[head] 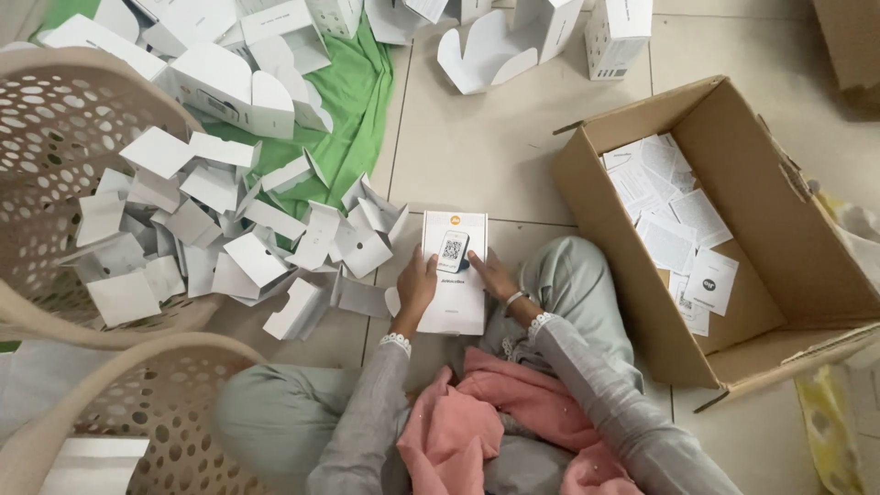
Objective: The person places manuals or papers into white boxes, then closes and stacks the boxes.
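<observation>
A flat white carton (454, 272) with a printed picture of a small device lies on the tiled floor in front of my crossed legs. My left hand (417, 286) grips its left edge, fingers curled against the side. My right hand (491, 275) presses on its right side near the printed picture, with a bangle on the wrist. Both sleeves are grey with white lace cuffs, and a pink cloth (477, 426) lies in my lap.
A pile of folded white card inserts (220, 247) spills from a tipped beige perforated basket (55, 110) at left. A second basket (156, 403) stands at lower left. An open brown cardboard box (779, 229) with leaflets sits at right. White cartons lie on green cloth (353, 101) behind.
</observation>
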